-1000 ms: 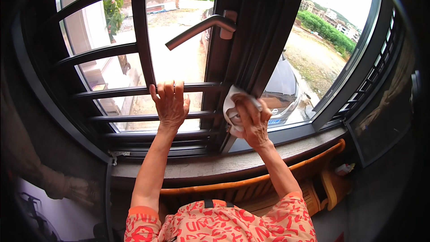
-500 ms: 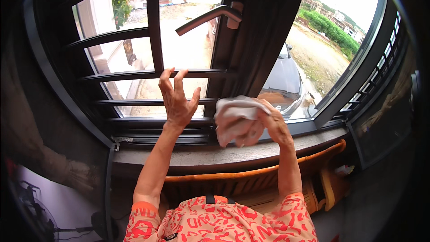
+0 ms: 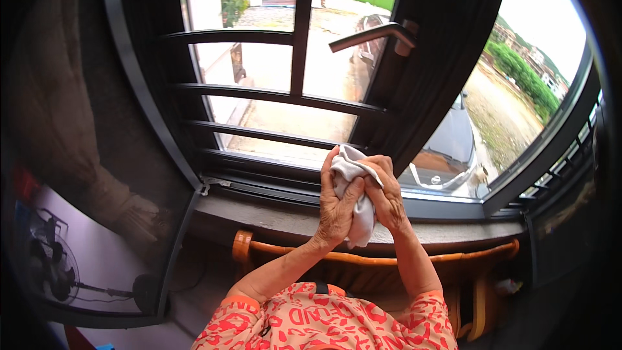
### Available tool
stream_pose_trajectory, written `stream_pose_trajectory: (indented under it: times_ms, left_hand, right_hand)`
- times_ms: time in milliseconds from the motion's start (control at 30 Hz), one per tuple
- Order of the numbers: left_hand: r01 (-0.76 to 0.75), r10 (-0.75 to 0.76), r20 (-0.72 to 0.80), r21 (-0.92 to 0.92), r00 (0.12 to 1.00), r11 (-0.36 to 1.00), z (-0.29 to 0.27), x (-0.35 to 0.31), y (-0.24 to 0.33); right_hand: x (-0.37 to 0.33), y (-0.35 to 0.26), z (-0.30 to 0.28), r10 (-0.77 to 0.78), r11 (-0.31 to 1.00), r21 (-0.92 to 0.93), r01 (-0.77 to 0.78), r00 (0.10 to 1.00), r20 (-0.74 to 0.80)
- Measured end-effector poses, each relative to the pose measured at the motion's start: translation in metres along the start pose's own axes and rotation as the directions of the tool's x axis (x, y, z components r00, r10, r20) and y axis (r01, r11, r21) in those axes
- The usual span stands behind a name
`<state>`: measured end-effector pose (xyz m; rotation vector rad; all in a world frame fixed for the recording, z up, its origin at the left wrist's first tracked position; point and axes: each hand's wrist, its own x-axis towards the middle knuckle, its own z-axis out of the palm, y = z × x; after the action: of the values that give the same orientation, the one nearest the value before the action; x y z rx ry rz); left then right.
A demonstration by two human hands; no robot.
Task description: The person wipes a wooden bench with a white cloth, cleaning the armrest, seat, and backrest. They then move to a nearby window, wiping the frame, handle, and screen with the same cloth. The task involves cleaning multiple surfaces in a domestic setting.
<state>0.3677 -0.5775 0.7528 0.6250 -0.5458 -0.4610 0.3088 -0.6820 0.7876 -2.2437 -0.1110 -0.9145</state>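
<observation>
A pale grey cloth (image 3: 363,210) is bunched between my two hands in front of the window's lower frame. My left hand (image 3: 337,204) grips it from the left, thumb pressed on the cloth. From the right, my right hand (image 3: 385,198) closes around it with bent fingers. The lower end of the cloth hangs below my palms, over the sill. Behind my hands stands the dark window frame (image 3: 440,84) with horizontal bars (image 3: 259,91). Its metal handle (image 3: 366,37) points to the left, above my hands.
A stone window sill (image 3: 272,217) runs below the window. Under it stands a wooden bench (image 3: 421,260) with a curved back rail. A dark screen panel (image 3: 129,155) stands open at the left, a fan (image 3: 55,262) showing through it. Outside, a car (image 3: 447,146) is parked.
My left hand has left the bars, moved right and down, and taken hold of the cloth. The cloth is now bunched between both hands. The view has shifted, so the window appears farther right.
</observation>
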Motion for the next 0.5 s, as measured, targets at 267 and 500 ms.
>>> stream_pose_trajectory:
  times_ms: [267, 500]
  left_hand:
    - [-0.545, 0.788, 0.062, 0.755, 0.612, 0.364, -0.039, 0.103, 0.053]
    - [-0.385, 0.809, 0.32, 0.914, 0.493, -0.127, -0.039, 0.159, 0.05]
  right_hand:
    - [0.035, 0.008, -0.045, -0.371, 0.796, -0.598, 0.097, 0.858, -0.355]
    - [0.079, 0.04, -0.068, -0.469, 0.567, -0.822, -0.054, 0.799, -0.376]
